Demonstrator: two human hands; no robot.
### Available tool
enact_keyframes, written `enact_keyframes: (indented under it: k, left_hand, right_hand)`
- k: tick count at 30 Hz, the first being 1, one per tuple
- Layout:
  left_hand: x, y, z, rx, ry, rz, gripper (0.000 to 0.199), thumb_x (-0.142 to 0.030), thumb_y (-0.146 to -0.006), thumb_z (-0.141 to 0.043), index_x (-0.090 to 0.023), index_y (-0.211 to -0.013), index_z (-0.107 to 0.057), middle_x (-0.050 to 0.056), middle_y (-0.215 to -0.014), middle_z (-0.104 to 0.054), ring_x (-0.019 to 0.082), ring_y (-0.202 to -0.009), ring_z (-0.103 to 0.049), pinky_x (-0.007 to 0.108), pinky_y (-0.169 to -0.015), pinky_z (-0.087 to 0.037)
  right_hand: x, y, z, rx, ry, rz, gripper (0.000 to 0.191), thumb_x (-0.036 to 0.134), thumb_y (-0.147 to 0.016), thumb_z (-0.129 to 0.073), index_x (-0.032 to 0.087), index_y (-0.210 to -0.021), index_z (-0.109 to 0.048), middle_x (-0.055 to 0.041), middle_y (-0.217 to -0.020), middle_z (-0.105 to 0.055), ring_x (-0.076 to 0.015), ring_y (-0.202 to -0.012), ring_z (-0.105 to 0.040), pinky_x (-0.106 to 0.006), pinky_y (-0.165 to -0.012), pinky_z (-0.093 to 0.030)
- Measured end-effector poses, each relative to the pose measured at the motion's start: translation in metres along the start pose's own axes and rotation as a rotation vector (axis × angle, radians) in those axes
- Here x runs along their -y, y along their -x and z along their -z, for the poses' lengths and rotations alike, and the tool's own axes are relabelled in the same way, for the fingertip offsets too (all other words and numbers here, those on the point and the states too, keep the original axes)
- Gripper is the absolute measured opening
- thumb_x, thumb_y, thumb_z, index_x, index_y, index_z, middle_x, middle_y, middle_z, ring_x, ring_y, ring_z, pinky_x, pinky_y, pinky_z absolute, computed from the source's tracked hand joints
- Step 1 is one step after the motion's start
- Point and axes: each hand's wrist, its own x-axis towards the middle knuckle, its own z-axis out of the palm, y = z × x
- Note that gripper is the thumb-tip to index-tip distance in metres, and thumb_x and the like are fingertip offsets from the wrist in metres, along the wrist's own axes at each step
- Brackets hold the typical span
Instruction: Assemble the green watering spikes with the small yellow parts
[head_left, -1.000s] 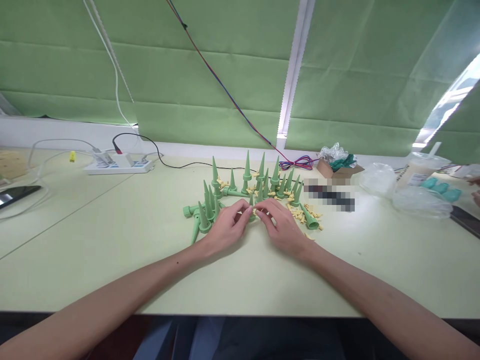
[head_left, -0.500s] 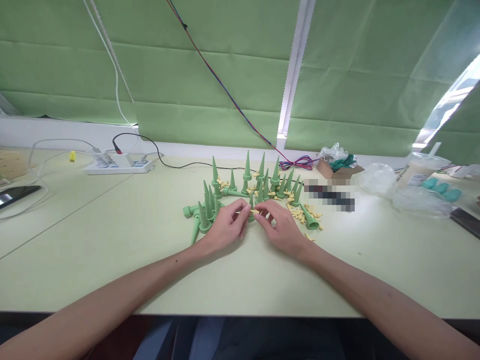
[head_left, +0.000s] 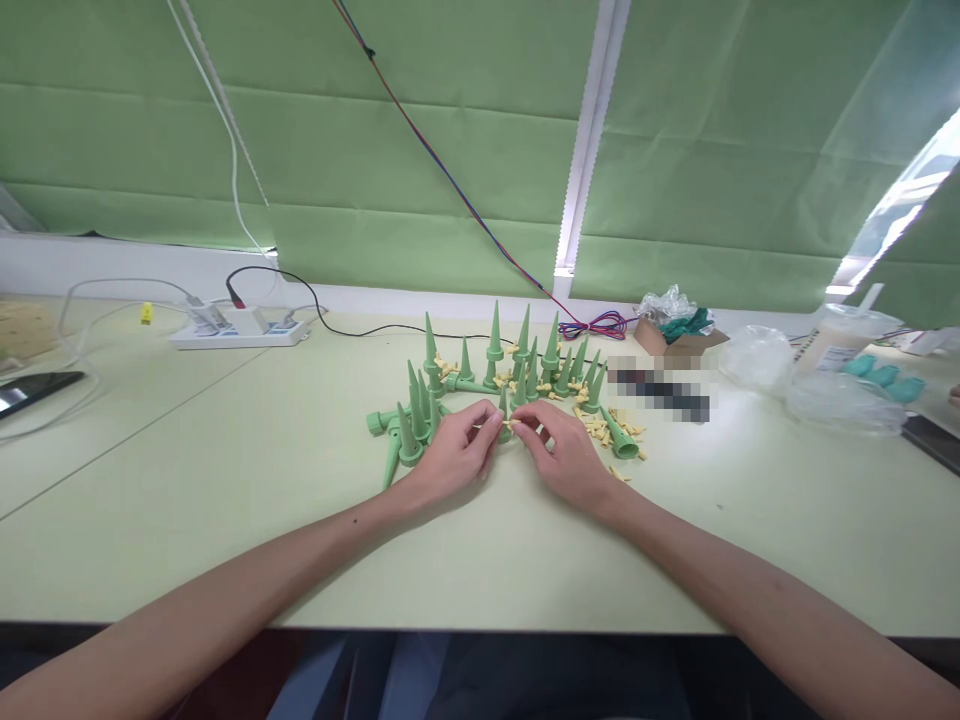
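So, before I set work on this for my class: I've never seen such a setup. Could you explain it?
There is no machine here, only a person's left hand and right hand, both bare. The view comes from one camera worn on that person's head, looking forward and down. On the pale table is a cluster of green plastic spikes, some upright, some lying, with loose yellow pieces among and beside them. At its near side, both hands pinch a small yellow piece. Farther off are a white power strip, left, and a cardboard box and drink cup, right.
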Motion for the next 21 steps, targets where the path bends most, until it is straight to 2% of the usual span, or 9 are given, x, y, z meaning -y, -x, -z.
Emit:
enact_keyframes:
  k: [16, 21]
  left_hand:
    - [-0.0026, -0.0005, 0.0005, -0.016, -0.004, 0.003, 0.034, -0.047, -0.096, -0.044, -0.021, -0.074, -0.046, -0.006, -0.047, -0.043, 0.011, -0.041, -0.043, 0.025, -0.045, -0.035]
    - [-0.0032, 0.0007, 0.0005, -0.096, -0.026, 0.007, 0.025, -0.045, -0.094, -0.048, -0.022, -0.085, -0.048, -0.005, -0.058, -0.047, 0.011, -0.045, -0.046, 0.024, -0.045, -0.036]
  right_hand:
    - [0.0009, -0.002, 0.0028, -0.019, -0.034, -0.029, 0.015, 0.027, -0.097, -0.048, 0.02, -0.094, -0.061, -0.0049, -0.089, -0.068, -0.0162, -0.075, -0.06, -0.026, -0.06, -0.047]
    - [0.0025, -0.004, 0.0055, -0.089, -0.072, -0.079, 0.017, 0.029, -0.096, -0.048, 0.019, -0.092, -0.061, -0.0056, -0.086, -0.067, -0.0161, -0.073, -0.061, -0.025, -0.059, -0.048]
